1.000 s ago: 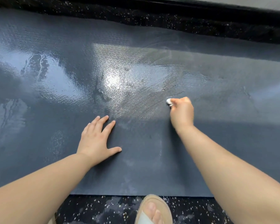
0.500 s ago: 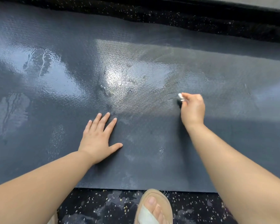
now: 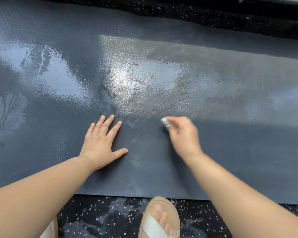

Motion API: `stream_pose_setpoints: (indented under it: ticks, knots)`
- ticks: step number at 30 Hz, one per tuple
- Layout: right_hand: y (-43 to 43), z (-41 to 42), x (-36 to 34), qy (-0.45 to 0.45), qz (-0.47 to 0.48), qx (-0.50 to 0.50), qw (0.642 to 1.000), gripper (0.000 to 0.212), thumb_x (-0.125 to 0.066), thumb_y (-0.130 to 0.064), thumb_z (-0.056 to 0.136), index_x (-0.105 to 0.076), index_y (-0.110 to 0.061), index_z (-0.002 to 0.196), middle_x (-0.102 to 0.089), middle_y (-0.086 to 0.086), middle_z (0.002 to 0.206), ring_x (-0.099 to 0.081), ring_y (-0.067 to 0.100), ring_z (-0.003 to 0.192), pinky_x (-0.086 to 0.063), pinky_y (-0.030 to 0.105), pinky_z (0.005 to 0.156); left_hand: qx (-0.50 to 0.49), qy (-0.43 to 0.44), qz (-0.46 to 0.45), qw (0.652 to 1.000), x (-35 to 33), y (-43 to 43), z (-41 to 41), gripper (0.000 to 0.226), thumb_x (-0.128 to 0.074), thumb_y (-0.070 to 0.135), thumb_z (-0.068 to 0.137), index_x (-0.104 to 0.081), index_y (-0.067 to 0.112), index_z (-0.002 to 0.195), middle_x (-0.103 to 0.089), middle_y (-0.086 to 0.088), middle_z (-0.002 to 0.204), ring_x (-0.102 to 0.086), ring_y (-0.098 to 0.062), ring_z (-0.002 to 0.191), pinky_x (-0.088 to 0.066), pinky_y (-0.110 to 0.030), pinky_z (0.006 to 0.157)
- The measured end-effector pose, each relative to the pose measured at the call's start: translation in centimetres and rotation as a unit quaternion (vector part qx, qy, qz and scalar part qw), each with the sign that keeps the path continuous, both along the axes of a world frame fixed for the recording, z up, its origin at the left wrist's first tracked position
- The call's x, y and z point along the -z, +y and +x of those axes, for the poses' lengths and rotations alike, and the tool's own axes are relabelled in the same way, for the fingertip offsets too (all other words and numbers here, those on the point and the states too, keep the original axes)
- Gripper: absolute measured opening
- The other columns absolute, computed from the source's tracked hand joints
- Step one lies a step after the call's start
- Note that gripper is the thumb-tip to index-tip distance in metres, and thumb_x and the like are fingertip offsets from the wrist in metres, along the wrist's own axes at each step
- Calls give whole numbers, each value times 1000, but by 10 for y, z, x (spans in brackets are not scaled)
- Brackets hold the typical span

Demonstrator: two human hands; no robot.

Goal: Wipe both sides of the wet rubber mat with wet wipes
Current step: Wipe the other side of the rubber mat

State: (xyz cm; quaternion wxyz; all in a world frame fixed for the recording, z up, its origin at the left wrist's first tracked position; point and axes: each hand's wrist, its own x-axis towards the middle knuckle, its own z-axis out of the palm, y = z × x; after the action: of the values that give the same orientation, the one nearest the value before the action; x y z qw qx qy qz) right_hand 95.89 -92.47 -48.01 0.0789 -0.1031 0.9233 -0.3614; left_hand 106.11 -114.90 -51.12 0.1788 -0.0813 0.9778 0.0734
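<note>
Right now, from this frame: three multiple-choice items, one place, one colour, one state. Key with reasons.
1. Where is the wet wipe? A) lying loose, untouched B) pinched in the right hand C) draped over a knee
2. Colour of the rubber mat? A) red B) yellow C) dark grey
3. State of the left hand? A) flat on the mat, fingers spread B) clenched fist C) raised in the air
Key: 1 B, a white wad shows at its fingertips; 2 C, grey under wet glare; 3 A, palm down, fingers straight.
</note>
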Motion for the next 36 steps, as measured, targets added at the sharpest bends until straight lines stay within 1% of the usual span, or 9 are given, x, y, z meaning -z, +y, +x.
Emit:
stream_pose_setpoints:
  ticks: [6, 9, 12, 15, 22, 25, 27, 32, 36]
  knots:
    - [52, -57, 12, 4, 109, 144, 983, 32, -50, 5, 85, -70, -9, 105, -61, 15, 108, -57, 26, 104, -32, 12, 87, -2, -4, -16, 1000, -2, 1, 0, 94, -38, 77, 76, 0, 33, 150, 12, 4, 158, 14, -18, 145, 7, -37, 117]
    - [19, -5, 11, 43, 87, 30, 995, 34, -55, 14, 73, -75, -10, 86, -62, 18, 86, -61, 35, 82, -48, 33, 77, 0, -10, -16, 1000, -4, 3, -1, 93, -40, 75, 79, 1, 32, 150, 13, 4, 158, 15, -19, 144, 8, -38, 116]
    - [-13, 57, 4, 41, 39, -190, 980, 32, -62, 11, 65, -74, -17, 76, -61, 8, 73, -61, 29, 68, -48, 27, 65, -2, -15, -19, 1000, -6, 5, -1, 92, -41, 73, 80, 2, 31, 150, 15, 3, 158, 16, -20, 144, 9, -38, 116]
    - [-20, 79, -1, -75, -11, -286, 955, 28, -57, 3, 80, -74, -15, 92, -62, 9, 87, -60, 31, 82, -48, 31, 78, -1, -32, -29, 999, -8, 5, -2, 93, -40, 73, 81, 6, 31, 150, 18, 3, 157, 18, -19, 144, 9, -38, 116]
    - [26, -34, -2, -82, -40, 49, 995, 30, -51, -11, 92, -60, -19, 119, -54, -3, 100, -58, 19, 96, -41, 22, 86, -11, -70, -36, 997, -16, 9, -7, 92, -41, 71, 82, 5, 30, 150, 18, 4, 157, 18, -19, 144, 6, -38, 116]
    - [31, -52, 10, -75, 0, 63, 995, 24, -48, -9, 92, -66, -16, 106, -55, 5, 106, -56, 22, 101, -35, 18, 80, -26, -95, -20, 995, -22, 11, -11, 93, -45, 70, 82, 4, 30, 151, 18, 5, 157, 17, -18, 144, 2, -38, 117]
    - [26, -48, 14, -55, 26, 63, 996, 19, -48, -12, 92, -67, -14, 92, -54, 6, 104, -53, 27, 103, -38, 27, 81, -38, -117, -6, 992, -27, 13, -15, 95, -47, 70, 81, 3, 30, 151, 17, 6, 157, 16, -17, 144, -2, -38, 117]
    - [25, -44, 14, 14, 112, 53, 992, 24, -66, -27, 85, -70, -11, 101, -51, 8, 107, -46, 29, 102, -41, 33, 86, -39, -140, -7, 989, -28, 16, -19, 100, -50, 71, 79, 3, 27, 151, 17, 3, 157, 16, -20, 144, -5, -41, 118]
    - [26, -50, 13, -14, 150, 26, 988, 21, -58, -15, 90, -68, -10, 108, -55, 11, 109, -52, 31, 104, -43, 37, 87, -18, -108, -37, 993, -20, 16, -12, 98, -44, 72, 80, 7, 27, 150, 19, 2, 157, 16, -21, 144, -3, -41, 117]
